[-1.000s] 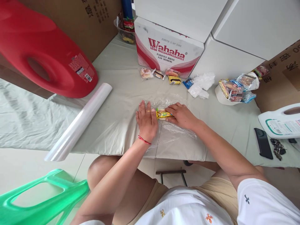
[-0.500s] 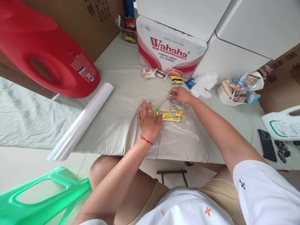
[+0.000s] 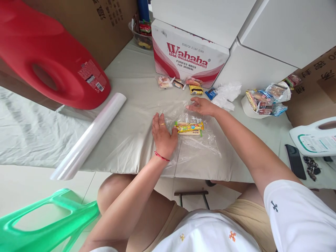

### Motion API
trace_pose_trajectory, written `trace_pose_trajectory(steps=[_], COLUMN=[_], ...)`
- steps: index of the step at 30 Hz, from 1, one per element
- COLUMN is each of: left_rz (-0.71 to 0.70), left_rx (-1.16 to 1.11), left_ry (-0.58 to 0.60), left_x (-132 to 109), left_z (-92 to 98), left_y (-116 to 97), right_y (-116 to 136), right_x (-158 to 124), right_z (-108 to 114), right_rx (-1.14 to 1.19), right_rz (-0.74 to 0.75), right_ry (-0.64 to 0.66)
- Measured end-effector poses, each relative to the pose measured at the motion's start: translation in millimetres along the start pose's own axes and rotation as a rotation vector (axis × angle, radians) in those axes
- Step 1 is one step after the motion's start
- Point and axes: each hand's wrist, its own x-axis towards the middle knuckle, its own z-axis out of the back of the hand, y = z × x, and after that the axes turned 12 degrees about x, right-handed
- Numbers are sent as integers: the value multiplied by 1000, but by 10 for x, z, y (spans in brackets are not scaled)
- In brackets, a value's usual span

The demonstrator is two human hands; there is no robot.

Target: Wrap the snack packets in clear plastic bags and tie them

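My left hand [image 3: 165, 137] lies flat on a thin clear plastic sheet [image 3: 207, 143], fingers stretched out, its thumb touching the left end of a yellow-wrapped snack stick [image 3: 190, 127]. Beneath that stick is a paler packaged snack [image 3: 193, 133], partly covered. Both rest on the crinkled sheet, which spreads across the cloth-covered table [image 3: 136, 140]. Beyond the snacks, at the sheet's far edge, my right hand [image 3: 201, 106] hovers low with thumb and fingers apart. I see nothing held in it.
A roll of clear film [image 3: 90, 134] lies to the left beside a big red jug [image 3: 60, 66]. Small wrapped snacks [image 3: 196, 90] line the front of a Wahaba-style water carton [image 3: 189, 52]. On the right stand a snack-filled white tub [image 3: 248, 107], a white bottle [image 3: 315, 140] and a phone [image 3: 295, 161].
My right hand's fingers have parted from their pinch at the sheet's far edge. The left hand stays flat, its thumb slid slightly left along the yellow stick. The view has shifted slightly.
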Motion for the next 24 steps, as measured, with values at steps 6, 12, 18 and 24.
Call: trace_pose_trajectory(steps=[6,12,18,24], left_rz=[-19,-13,-1,3], left_rx=[-115,-144,-226,-304], left_ry=[-51,-89,-130,-3], left_x=[1,17,65,211], left_z=[-53,-30,-4,88], left_y=[43,43,160,283], right_y=[-72,268,223,46], right_x=[131,-482,-1088,-1223], right_z=[-58,33,-192,-344], right_rx=[342,142,-184,-367], right_rz=[77,569,699,695], right_ry=[36,132,310,275])
